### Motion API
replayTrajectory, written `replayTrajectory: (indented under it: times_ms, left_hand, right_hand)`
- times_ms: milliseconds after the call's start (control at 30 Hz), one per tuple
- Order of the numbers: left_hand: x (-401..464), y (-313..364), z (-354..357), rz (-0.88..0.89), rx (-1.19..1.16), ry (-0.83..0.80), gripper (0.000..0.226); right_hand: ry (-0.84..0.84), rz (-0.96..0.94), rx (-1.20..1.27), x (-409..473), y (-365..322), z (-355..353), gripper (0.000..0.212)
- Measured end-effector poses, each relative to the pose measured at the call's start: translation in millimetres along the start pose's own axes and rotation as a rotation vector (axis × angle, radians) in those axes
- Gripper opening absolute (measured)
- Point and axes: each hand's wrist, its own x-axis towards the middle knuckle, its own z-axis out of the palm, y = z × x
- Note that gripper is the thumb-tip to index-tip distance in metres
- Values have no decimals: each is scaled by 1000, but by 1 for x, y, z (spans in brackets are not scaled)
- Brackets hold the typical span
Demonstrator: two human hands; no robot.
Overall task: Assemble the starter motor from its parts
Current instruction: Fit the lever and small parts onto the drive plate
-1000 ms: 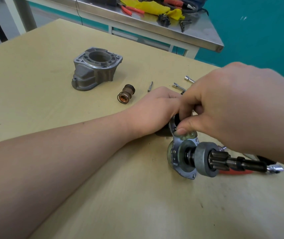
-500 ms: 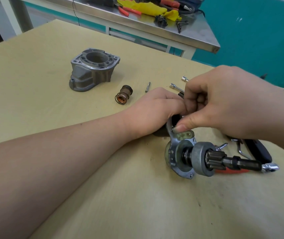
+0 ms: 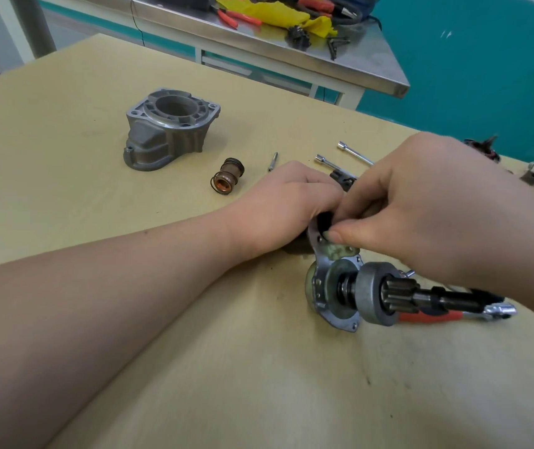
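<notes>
left hand (image 3: pixel 286 209): fingers curled round the dark motor body, mostly hidden under it | right hand (image 3: pixel 427 209): thumb and fingers pinch at the top of the silver metal mounting plate (image 3: pixel 316 236) | grey pinion gear shaft assembly (image 3: pixel 379 294): lies on the pale wooden surface (image 3: pixel 194 367), just below the right hand | grey cast housing (image 3: pixel 170 131): well left of both hands.

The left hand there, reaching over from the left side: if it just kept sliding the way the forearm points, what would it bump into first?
Most likely the right hand: the left hand already meets its fingers over the mounting plate of the starter assembly, so there is almost no free way. The socket wrenches lie further back, though depth is unclear.
</notes>
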Motion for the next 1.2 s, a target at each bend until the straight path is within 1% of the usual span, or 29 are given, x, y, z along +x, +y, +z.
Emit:
replayTrajectory:
  times_ms: [133, 167, 233, 300, 333, 433, 500, 567, 600, 667, 767, 833, 900, 1000, 1067, 1100, 1133, 1200]
  left_hand:
    - [-1, -4, -1, 4, -31, -7, 28]
    - [-1, -6, -1, 6, -53, -11, 27]
    - [-2, -10, -3, 18, -130, -28, 23]
    - [-4, -12, -4, 54, -183, -49, 22]
    - [-6, -13, -4, 78, -200, -58, 22]
    - [-9, -12, -4, 131, -221, -66, 20]
    - [-10, -11, -4, 170, -207, -49, 21]
    - [-12, -9, -4, 209, -198, -17, 22]
    - [-13, -8, -3, 231, -203, 3, 23]
    - [-15, -6, -3, 279, -213, 47, 24]
    - [-18, -4, -3, 351, -187, 124, 24]
    - [-20, -2, -3, 377, -177, 159, 24]
    - [-22, -1, -1, 382, -169, 178, 25]
    - [-21, 0, 3, 388, -157, 177, 30]
    - [-20, 1, 5, 365, -203, 190, 47]
    - [-19, 2, 6, 318, -256, 192, 56]
    - [-18, 3, 7, 277, -295, 200, 59]
    - [-18, 3, 8, 248, -323, 225, 56]
  right_hand:
    - [-17, -16, 24, -4, 6, 0, 7]
    - [-4, -11, 79, -4, 9, -2, 9]
    - [90, 16, 248, -6, 21, -3, 10]
    - [176, 77, 418, -10, 34, 2, 10]
    - [186, 122, 493, -12, 39, 6, 10]
    - [116, 273, 751, -19, 45, 26, 13]
    - [30, 347, 931, -24, 46, 40, 25]
    - [-45, 365, 1093, -29, 45, 51, 40]
    - [-57, 341, 1154, -32, 44, 54, 41]
    - [-59, 280, 1198, -35, 41, 54, 37]
    - [-71, 216, 1174, -38, 37, 50, 30]
    - [-86, 213, 1218, -39, 33, 50, 31]
    - [-78, 240, 1313, -38, 29, 53, 35]
    - [-45, 235, 1433, -39, 27, 56, 31]
    - [-36, 190, 1440, -42, 30, 56, 22]
    - [-38, 165, 1434, -44, 31, 55, 18]
    - [-38, 152, 1428, -45, 32, 53, 16]
    - [-9, 171, 1461, -47, 38, 48, 18]
